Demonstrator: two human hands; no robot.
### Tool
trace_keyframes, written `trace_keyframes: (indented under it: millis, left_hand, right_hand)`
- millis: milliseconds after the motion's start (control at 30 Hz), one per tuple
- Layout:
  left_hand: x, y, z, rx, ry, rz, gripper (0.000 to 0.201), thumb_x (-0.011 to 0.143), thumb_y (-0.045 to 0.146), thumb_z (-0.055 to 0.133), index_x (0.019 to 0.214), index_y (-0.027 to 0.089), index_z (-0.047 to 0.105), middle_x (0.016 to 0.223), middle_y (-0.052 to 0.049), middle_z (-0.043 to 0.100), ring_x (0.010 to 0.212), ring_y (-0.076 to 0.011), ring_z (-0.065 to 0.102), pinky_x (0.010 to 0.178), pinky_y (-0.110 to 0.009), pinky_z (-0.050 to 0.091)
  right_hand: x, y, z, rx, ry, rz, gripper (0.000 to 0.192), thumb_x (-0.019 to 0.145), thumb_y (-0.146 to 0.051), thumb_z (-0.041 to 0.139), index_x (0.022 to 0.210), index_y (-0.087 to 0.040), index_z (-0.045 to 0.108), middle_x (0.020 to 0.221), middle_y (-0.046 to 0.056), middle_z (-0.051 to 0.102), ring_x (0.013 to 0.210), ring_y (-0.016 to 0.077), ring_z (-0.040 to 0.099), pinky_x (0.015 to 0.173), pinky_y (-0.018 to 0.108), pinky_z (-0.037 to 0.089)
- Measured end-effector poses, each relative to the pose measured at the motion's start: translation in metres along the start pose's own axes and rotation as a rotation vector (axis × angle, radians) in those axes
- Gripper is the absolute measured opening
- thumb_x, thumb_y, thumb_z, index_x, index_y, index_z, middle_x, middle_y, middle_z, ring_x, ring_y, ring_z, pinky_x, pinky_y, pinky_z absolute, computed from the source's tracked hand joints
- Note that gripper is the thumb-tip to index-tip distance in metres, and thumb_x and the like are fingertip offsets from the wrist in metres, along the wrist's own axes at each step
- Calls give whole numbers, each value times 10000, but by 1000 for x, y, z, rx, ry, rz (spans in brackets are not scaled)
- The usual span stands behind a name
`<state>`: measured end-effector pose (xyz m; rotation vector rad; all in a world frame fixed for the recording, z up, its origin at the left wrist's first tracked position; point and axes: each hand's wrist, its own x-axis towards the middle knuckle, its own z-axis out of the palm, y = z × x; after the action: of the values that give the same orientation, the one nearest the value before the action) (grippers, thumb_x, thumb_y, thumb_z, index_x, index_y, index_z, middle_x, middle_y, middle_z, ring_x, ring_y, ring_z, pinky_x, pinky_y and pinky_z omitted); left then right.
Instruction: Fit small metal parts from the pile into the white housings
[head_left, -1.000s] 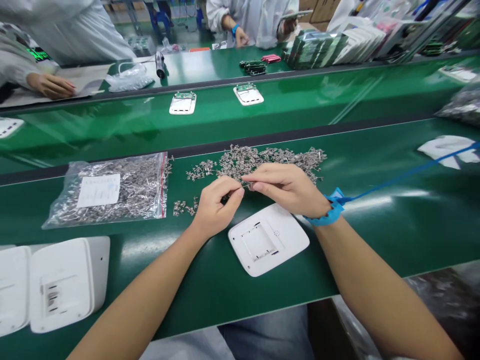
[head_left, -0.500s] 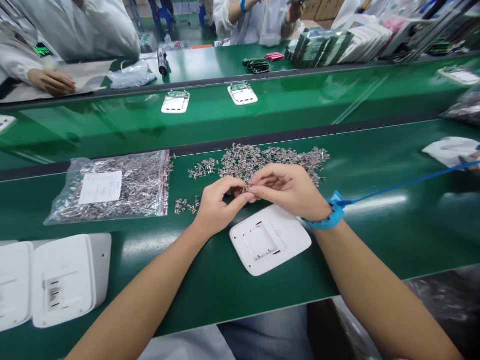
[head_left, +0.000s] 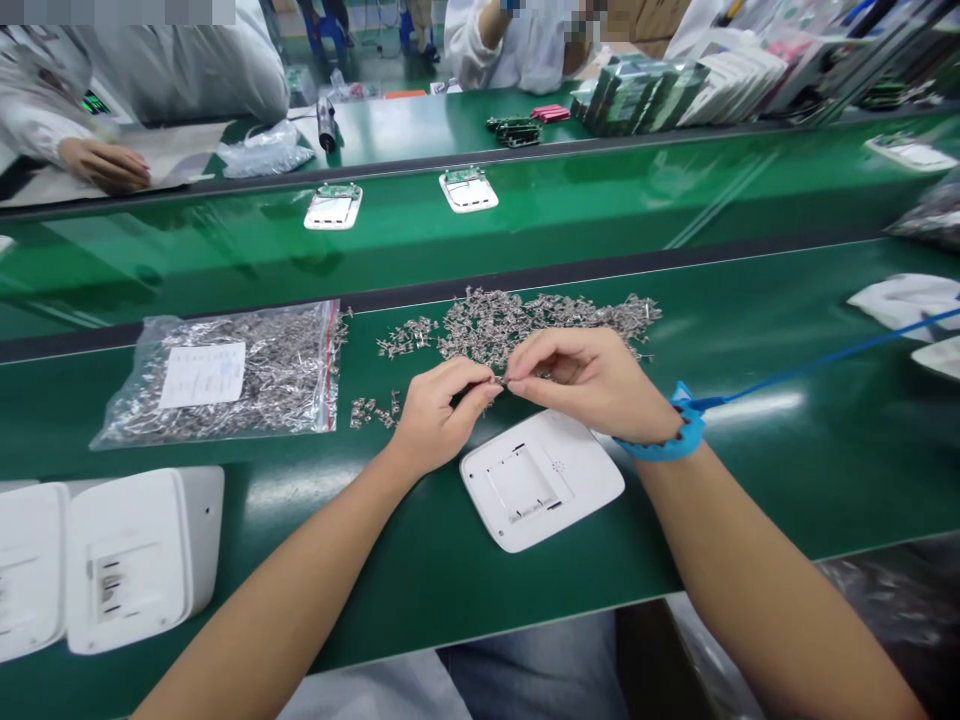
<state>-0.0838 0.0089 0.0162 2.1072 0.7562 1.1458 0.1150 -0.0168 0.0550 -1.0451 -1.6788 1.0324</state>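
My left hand (head_left: 442,415) pinches a small metal battery contact (head_left: 498,380) between thumb and forefinger. Thumb and forefinger of my right hand (head_left: 577,380) close on the other end of the same small piece; its exact shape is too small to make out. Just behind the hands lies a heap of loose metal contacts (head_left: 487,320), partly hidden by my right hand. Several more sit in a small group (head_left: 371,411) left of my left hand. Below my hands a white plastic housing (head_left: 525,490) rests on the bench, its square recess facing up.
A zip bag full of metal contacts (head_left: 285,370) lies at left, with white housings (head_left: 135,560) standing nearer me. A blue cord (head_left: 810,360) runs right from my wristband (head_left: 667,440). Beyond, white panels with circuit boards (head_left: 334,208) lie on a green conveyor (head_left: 570,210); co-workers sit opposite.
My right hand has shifted slightly right, opening a small gap between the two hands' fingertips. The panels on the conveyor have moved left. Another white part has appeared at the right edge.
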Motion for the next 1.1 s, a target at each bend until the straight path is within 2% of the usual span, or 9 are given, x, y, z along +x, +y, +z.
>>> trace_keyframes:
  millis: [133,233,367,533,600,700,833,933,1100]
  left_hand:
    - [1,1,-1,-38,-69,8,170,967,239,545,828,199,632,731,4,645,680,-120,587,660,-256,471]
    - [1,0,-1,-71,-112,12,167,971,235,540,839,195,635,722,6,636,673,-118,585,658,-255,465]
    - [1,0,-1,-83,-117,0,183,985,238,514,849,190,625,719,7,620,672,-117,576,652,-250,450]
    - [-1,1,0,-36,-76,27,175,988,237,493,861,181,599,738,2,588,687,-118,537,662,-251,422]
    - [-2,1,1,9,-40,27,168,985,230,466,870,182,578,762,-5,578,703,-126,524,672,-261,414]
    - [-5,-1,1,59,15,43,178,983,251,435,858,186,542,763,-11,562,702,-137,499,663,-275,396]
    - [-8,-4,1,155,101,80,183,987,264,442,841,188,524,742,-11,542,692,-145,469,642,-288,367]
    - [-11,-2,3,256,153,156,183,981,242,448,822,184,516,731,-13,534,689,-149,452,638,-301,352]
    - [-11,1,6,354,198,262,185,968,192,461,786,185,493,690,-3,509,666,-150,430,629,-315,336]
  right_hand:
    - [1,-3,-1,-213,-18,-71,84,861,-224,691,928,-198,736,900,42,733,804,173,681,717,299,581]
    - [1,-2,-1,-397,-16,-265,171,920,-165,589,830,-220,724,879,29,728,831,167,678,744,299,565]
    - [-4,0,0,-629,47,-499,260,966,-121,487,884,-236,705,945,39,723,894,169,671,772,326,552]
    - [-7,-15,6,-943,30,-863,131,940,-98,562,989,-152,672,957,82,724,939,224,664,747,389,520]
    - [-8,-23,12,-1006,-18,-913,124,931,-91,576,998,-129,673,930,88,720,950,236,662,745,388,518]
    - [-9,-27,24,-988,-21,-824,129,932,-74,559,987,-117,667,935,96,710,953,240,654,764,384,529]
    - [-9,-23,35,-833,108,-664,144,933,-73,555,1030,-139,638,1002,94,687,944,219,635,803,372,542]
    - [-9,-22,36,-644,142,-419,76,960,-188,569,1016,-175,620,973,72,656,868,183,625,724,321,550]
    - [-6,-22,32,-276,59,10,118,934,-315,612,970,-204,624,891,43,653,764,163,632,630,291,548]
